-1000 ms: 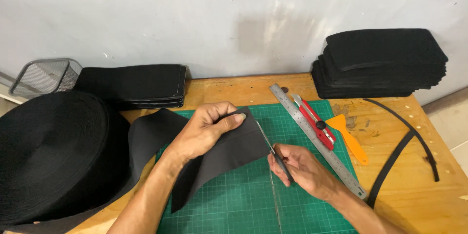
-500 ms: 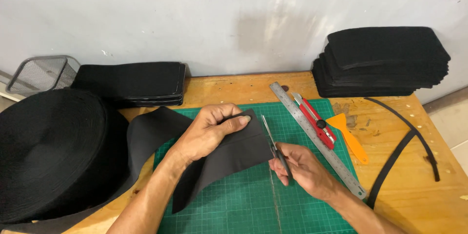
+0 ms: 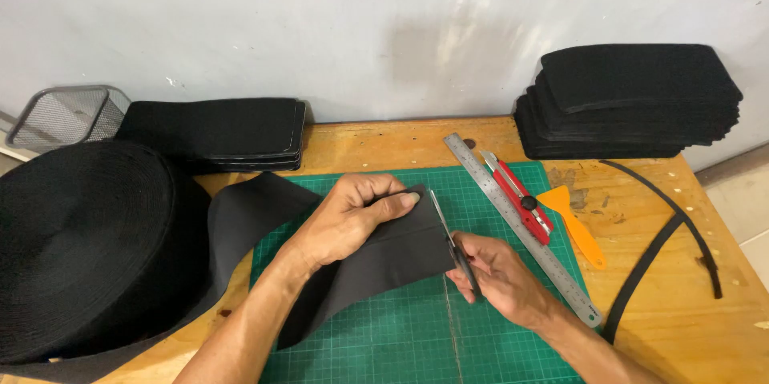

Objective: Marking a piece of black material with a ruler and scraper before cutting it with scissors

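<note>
Black strip (image 3: 376,260) lies on green mat (image 3: 400,336), folded end pinned under left hand (image 3: 352,220). Right hand (image 3: 497,276) grips scissors (image 3: 450,236), blades prob. further up the edge vs 0.5 s ago; left hand unmoved.

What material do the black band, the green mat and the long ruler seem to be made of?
Black band: probably woven elastic or fabric, matte; it bends softly under the left hand.
Green mat: likely rubbery plastic, matte, with a printed grid.
Ruler: apparently steel, grey with a dull shine.
</note>
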